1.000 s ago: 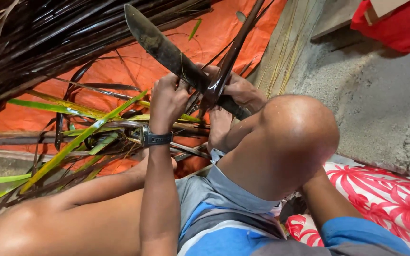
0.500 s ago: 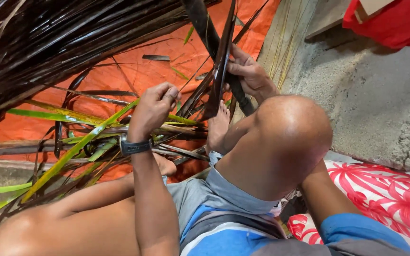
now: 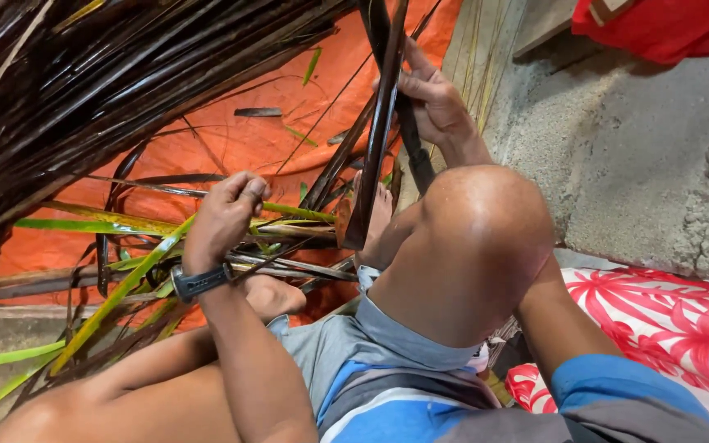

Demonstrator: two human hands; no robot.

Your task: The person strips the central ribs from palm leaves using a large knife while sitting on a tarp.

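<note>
Right hand grips the knife against a dark leaf standing upright by the knee; left hand pinches what may be a thin midrib. Stripping looks midway: a dark pile lies on the orange tarp.

no packages, labels, signs or screens show anywhere in this view.
</note>
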